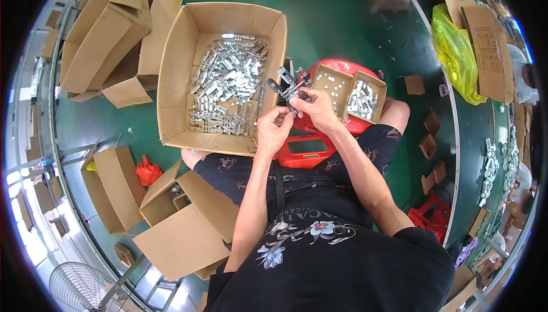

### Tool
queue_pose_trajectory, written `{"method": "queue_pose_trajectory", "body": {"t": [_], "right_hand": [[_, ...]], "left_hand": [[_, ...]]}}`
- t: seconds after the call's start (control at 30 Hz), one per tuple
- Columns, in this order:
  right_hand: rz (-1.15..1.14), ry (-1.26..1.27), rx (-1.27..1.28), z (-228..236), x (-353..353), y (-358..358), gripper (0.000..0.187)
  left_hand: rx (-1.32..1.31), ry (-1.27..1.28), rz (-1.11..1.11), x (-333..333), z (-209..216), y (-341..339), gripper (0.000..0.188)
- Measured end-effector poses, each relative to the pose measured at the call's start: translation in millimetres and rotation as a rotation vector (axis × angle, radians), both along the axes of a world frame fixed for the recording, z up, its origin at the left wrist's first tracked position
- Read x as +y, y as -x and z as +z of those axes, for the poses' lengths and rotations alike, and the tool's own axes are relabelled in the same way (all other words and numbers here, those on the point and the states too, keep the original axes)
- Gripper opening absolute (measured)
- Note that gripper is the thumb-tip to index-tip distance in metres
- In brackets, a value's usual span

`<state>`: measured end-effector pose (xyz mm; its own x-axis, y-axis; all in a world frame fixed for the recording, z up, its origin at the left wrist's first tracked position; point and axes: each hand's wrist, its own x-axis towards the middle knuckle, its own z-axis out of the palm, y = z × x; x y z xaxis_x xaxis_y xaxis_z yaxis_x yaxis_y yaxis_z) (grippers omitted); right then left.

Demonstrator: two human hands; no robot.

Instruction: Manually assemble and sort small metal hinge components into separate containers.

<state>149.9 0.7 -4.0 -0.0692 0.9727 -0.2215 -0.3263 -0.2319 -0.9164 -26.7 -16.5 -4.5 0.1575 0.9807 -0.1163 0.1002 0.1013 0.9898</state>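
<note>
fine pinch work on a metal fitting [289, 90]

the fitting is held up between the large carton [178, 84] and the small trays [374, 81] on the red stool [357, 125]. both grips are nearly closed: the fitting is pinched by the right hand [317, 106], and its lower end by the fingertips of the left hand [275, 126]; the exact contacts are too small to be told. a firm anchor is best given by one hand, with fine adjustment left to the other. the projecting plates should be kept clear of skin, and small pieces should be handled near the trays in case any are dropped.
</note>
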Motion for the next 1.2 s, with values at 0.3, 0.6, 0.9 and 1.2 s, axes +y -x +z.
{"method": "queue_pose_trajectory", "body": {"t": [0.3,0.6,0.9,1.2], "right_hand": [[0.061,0.014,-0.160,4.9,-1.4,-3.9,0.018],[-0.009,-0.087,-0.251,4.9,-5.6,3.2,0.020],[-0.069,-0.199,-0.384,6.0,-9.9,9.9,0.017],[-0.105,-0.105,-0.353,1.4,-10.0,9.9,0.015]], "left_hand": [[-0.029,0.020,0.026,-0.7,-5.7,-0.2,0.006],[-0.043,0.057,0.025,3.0,-7.4,1.4,0.008],[-0.069,0.042,0.056,2.6,-9.8,-4.0,0.010],[0.056,0.022,0.150,2.4,-1.9,-12.7,0.014]]}}
